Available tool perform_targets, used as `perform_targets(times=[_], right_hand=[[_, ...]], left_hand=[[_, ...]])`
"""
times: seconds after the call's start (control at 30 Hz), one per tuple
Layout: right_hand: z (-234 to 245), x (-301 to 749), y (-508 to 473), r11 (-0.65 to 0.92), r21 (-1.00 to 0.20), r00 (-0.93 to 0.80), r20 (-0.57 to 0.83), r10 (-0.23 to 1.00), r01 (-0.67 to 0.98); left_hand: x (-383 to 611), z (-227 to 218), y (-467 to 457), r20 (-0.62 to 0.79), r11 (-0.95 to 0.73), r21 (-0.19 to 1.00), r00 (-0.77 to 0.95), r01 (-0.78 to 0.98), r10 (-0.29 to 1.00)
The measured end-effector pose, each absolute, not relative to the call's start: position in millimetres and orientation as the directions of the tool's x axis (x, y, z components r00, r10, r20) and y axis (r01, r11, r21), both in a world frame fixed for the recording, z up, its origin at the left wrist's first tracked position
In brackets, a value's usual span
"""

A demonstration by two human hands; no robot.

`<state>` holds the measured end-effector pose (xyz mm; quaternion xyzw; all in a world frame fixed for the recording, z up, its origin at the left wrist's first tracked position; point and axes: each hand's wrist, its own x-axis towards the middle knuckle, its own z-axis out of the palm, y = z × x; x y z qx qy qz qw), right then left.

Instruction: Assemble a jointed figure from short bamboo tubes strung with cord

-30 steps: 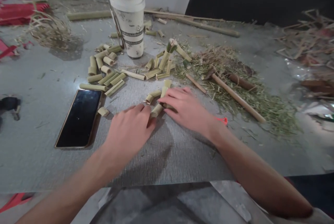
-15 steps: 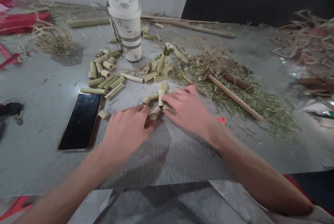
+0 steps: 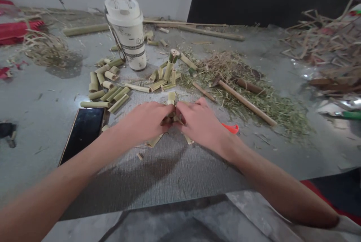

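Observation:
Both hands meet over a small figure of cut bamboo pieces on the grey table. My left hand point(image 3: 149, 120) is closed, thumb and fingertips pinched on a short bamboo piece point(image 3: 166, 120) near the middle. Beside it my right hand point(image 3: 197, 123) has its fingers curled in, also closed on bamboo at the same spot; the fingers hide much of it. Beyond the fingertips a pale bamboo piece point(image 3: 171, 97) points away from me. Two more pieces slant out on the near side, a left bamboo piece point(image 3: 154, 141) and a right bamboo piece point(image 3: 188, 140).
A lidded white cup point(image 3: 131, 41) stands behind loose bamboo pieces point(image 3: 97, 78). Left of my forearm lies a phone point(image 3: 83, 131). To the right, a wooden-handled tool point(image 3: 246, 101) rests on green shavings point(image 3: 284, 116), with an orange object point(image 3: 231, 128) nearer me.
My left hand has moved right and inward until its fingertips meet those of my right hand. The bamboo pieces on the near side now splay outward. The view has shifted slightly.

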<state>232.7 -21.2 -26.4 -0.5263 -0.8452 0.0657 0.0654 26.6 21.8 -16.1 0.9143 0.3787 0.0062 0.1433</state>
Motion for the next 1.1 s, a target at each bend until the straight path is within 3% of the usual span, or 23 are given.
perform_targets(times=[0.1,0.33,0.63,0.83,0.97,1.1], right_hand=[[-22.3,232.5,-20.3,0.419,-0.207,-0.426,0.012,0.905,0.884],[-17.3,230.4,-24.3,0.432,-0.170,-0.440,-0.011,0.898,0.886],[-15.2,229.2,-30.9,0.410,-0.158,-0.418,-0.022,0.908,0.898],[-1.9,259.5,-35.0,0.384,-0.244,-0.366,0.119,0.923,0.890],[3.3,299.8,-36.5,0.303,-0.235,-0.265,0.182,0.947,0.924],[-1.0,331.5,-50.5,0.374,-0.258,-0.395,-0.035,0.918,0.891]], left_hand=[[26.4,-15.6,20.9,-0.086,-0.674,0.275,0.716,0.685,0.693],[24.9,-5.3,8.9,-0.047,-0.695,0.175,0.711,0.697,0.702],[9.9,-4.5,16.3,-0.089,-0.642,0.335,0.702,0.689,0.707],[-46.0,-1.0,-32.2,-0.076,-0.549,0.249,0.581,0.798,0.810],[-62.1,-18.1,-70.0,-0.030,-0.505,0.234,0.525,0.831,0.851],[-57.2,-38.3,-84.0,0.089,-0.534,0.235,0.529,0.812,0.844]])
